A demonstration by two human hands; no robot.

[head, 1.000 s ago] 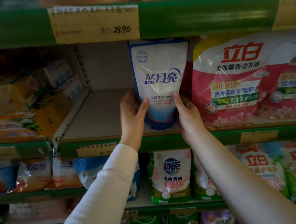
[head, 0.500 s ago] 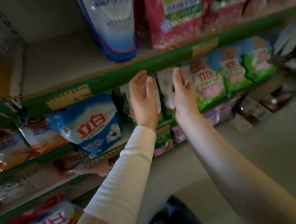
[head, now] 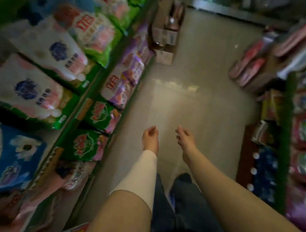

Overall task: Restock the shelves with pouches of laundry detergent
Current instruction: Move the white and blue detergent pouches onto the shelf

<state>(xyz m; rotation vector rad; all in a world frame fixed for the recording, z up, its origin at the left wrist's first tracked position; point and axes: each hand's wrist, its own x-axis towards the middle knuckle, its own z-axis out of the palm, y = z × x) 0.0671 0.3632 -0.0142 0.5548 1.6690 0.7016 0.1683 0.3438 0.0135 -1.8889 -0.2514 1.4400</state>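
Observation:
The view is blurred and points down the aisle floor. My left hand [head: 150, 139] and my right hand [head: 185, 138] hang side by side over the floor, fingers loosely curled, holding nothing. The green shelves [head: 74, 118] run along the left, stocked with detergent pouches: white and pink ones [head: 28, 94], green ones [head: 83, 146], purple ones [head: 127, 76] and a blue one [head: 14, 158]. The white and blue pouch from the upper shelf is out of view.
Cardboard boxes [head: 164, 42] stand on the floor at the far end of the left shelves. Another green shelf unit [head: 285, 126] with red and pink packs lines the right side. The pale tiled floor [head: 192, 99] lies between. My legs in dark trousers are below.
Both hands let go of the white and blue pouch on the upper shelf and dropped down. The view swung from the shelf down to the aisle floor.

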